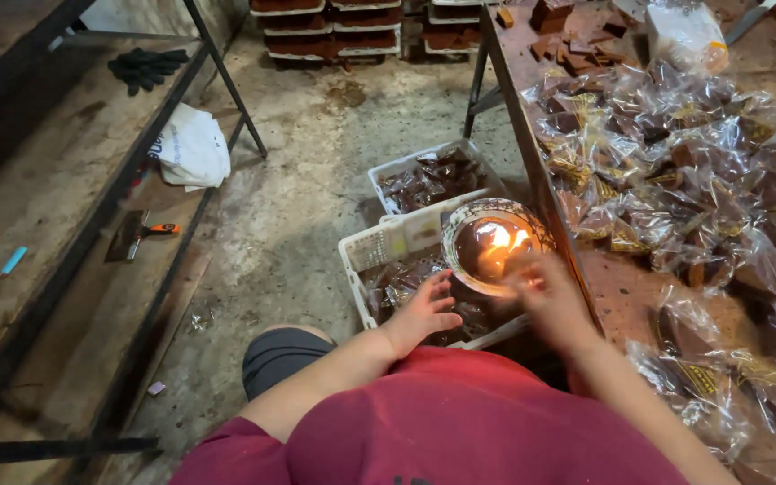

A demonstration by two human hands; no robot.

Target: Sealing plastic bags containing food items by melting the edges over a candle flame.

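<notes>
The left hand (424, 314) hangs loose and half open, fingers spread and slightly curled, holding nothing; it hovers over the nearer white plastic crate (379, 247) of cellophane-wrapped brown pieces, the fingertips just above the packets. The right hand (545, 292) is up at the rim of a shallow round bowl (460, 229) where a small flame (500, 242) burns orange and white. That hand is blurred, fingers bunched toward the fire, and I cannot tell whether it pinches anything between them. The bowl sits at the far corner of the nearer crate, tight against the edge of the table.

The table (621, 287) on the right is reddish-brown and worn, heaped with clear crinkled packets (675, 171) holding dark brown blocks, some with a gold printed strip. Unwrapped brown blocks (577, 45) lie piled at its far end beside a stuffed clear bag (686, 34). A second white crate (428, 175) with more wrapped pieces stands on the floor just beyond the first.

The floor (316, 180) is rough, stained concrete. To the left runs a dark metal-framed rack (74, 242): on it a pair of black gloves (145, 67), a white cloth bag (192, 148), a scraper with an orange handle (141, 233) and a small light-blue stick (13, 260). Stacked trays (330, 27) of brown slabs line the far wall. The person wears a red shirt (460, 422) and dark shorts
</notes>
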